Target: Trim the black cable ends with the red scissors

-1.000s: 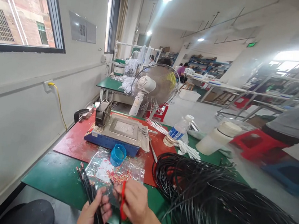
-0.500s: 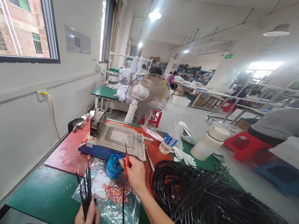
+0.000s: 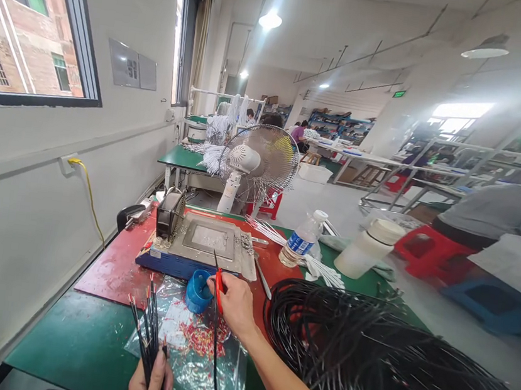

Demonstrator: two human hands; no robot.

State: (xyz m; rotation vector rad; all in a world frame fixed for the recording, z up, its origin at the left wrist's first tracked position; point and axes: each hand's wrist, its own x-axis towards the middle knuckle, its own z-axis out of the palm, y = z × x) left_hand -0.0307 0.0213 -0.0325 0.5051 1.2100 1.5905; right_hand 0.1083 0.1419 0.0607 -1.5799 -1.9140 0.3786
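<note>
At the bottom of the view, my left hand [image 3: 153, 381] is closed around a bundle of black cables [image 3: 149, 327], their stripped ends upright with reddish wire tips. My right hand [image 3: 236, 303] is closed on red-handled scissors [image 3: 219, 281], their narrow dark blades pointing up and away. Its fingertips are beside the rim of a small blue cup [image 3: 198, 295]. A single black cable [image 3: 215, 360] runs up from the bottom edge to my right hand; whether the fingers grip it I cannot tell. Red and yellow scraps [image 3: 205, 339] lie on a clear plastic bag [image 3: 199, 380] below the cup.
Behind the cup stands a blue-sided hot plate [image 3: 210, 239] with a small fan [image 3: 170, 214] on it. To the right are tweezers [image 3: 263, 277], a water bottle [image 3: 300, 241], a whitish bottle [image 3: 367, 252] and a large coil of black cable [image 3: 332, 343]. A big fan [image 3: 259, 163] stands beyond.
The view has shifted very slightly. Both hands keep their places and grips, with the scissors leaning a touch further left.
</note>
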